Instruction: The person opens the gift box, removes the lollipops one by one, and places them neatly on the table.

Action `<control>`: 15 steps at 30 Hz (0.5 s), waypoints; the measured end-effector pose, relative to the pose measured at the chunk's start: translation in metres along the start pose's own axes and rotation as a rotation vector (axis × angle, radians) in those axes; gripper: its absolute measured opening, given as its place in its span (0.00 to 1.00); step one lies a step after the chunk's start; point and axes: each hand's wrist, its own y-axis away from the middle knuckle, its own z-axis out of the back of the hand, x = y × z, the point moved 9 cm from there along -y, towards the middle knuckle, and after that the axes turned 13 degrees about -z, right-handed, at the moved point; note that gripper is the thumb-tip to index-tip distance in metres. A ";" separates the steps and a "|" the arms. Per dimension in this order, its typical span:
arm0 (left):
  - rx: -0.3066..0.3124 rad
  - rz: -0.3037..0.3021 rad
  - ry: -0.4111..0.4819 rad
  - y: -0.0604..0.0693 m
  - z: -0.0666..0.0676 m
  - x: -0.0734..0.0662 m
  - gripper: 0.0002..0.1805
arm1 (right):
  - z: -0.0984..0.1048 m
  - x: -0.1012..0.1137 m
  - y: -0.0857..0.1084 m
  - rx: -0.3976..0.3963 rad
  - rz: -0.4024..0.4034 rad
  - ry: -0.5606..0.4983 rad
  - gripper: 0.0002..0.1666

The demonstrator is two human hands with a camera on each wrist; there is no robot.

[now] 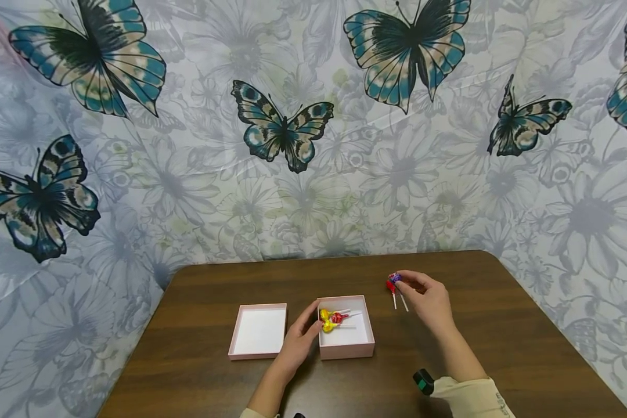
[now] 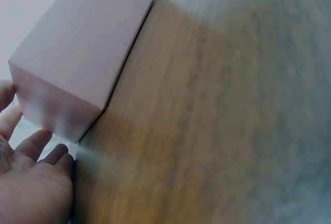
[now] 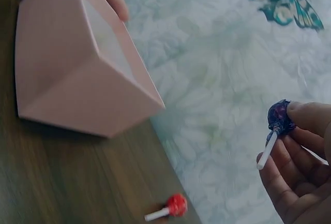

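My right hand [image 1: 429, 302] pinches a purple-wrapped lollipop [image 3: 279, 114] by its head between thumb and fingertips, its white stick pointing down. A red lollipop [image 3: 177, 205] lies on the table just below it, to the right of the pink box [image 1: 347, 352]. Inside the box, yellow lollipops [image 1: 327, 326] and a red one [image 1: 337, 317] lie together near the left wall. My left hand [image 1: 296, 339] rests against that side of the box, its fingers [image 2: 35, 144] loosely extended along the outside in the left wrist view.
A shallow pink-edged lid [image 1: 258, 331] with a white inside lies left of the box, beyond my left hand. The brown wooden table [image 1: 198, 302] meets a butterfly-printed cloth [image 1: 292, 220] at its back edge. A dark device [image 1: 424, 381] sits at my right wrist.
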 end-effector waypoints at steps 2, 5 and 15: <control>-0.003 0.002 -0.001 0.000 0.000 0.000 0.29 | 0.007 -0.007 -0.004 -0.012 -0.025 -0.019 0.21; -0.007 0.007 0.000 0.001 0.000 0.000 0.29 | 0.016 -0.018 -0.010 -0.030 -0.055 -0.044 0.22; 0.005 0.008 0.013 0.000 -0.002 0.001 0.29 | 0.036 -0.057 -0.031 -0.108 -0.133 -0.033 0.23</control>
